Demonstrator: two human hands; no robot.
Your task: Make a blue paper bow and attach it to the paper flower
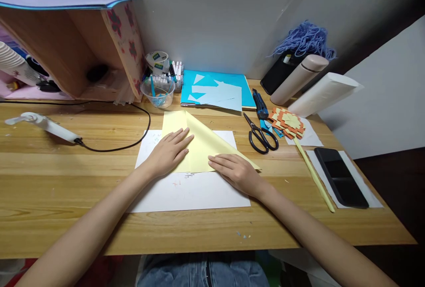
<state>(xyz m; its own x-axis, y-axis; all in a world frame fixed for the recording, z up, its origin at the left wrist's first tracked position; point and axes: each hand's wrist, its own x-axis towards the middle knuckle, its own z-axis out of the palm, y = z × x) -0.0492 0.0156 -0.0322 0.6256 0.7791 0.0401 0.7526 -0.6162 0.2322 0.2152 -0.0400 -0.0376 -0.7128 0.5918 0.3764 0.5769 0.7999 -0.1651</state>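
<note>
A yellow sheet of paper (pixel 199 141) lies in front of me, its right part folded over into a triangle that points right. My left hand (pixel 170 152) rests flat on the paper's left side, fingers stretched out. Across the lower edge of the folded part lies my right hand (pixel 235 172), its fingers extended and pressing on the paper. Beneath the yellow paper is a white sheet (pixel 199 196) with a few small pencil and orange marks.
Black-handled scissors (pixel 260 136), a utility knife (pixel 260 104) and an orange-and-yellow paper flower (pixel 288 122) lie to the right, beside a phone (pixel 340 176). Behind stand a plastic cup (pixel 158 94) and a blue folder (pixel 215 79) with paper scraps. A white glue gun (pixel 53 128) lies left.
</note>
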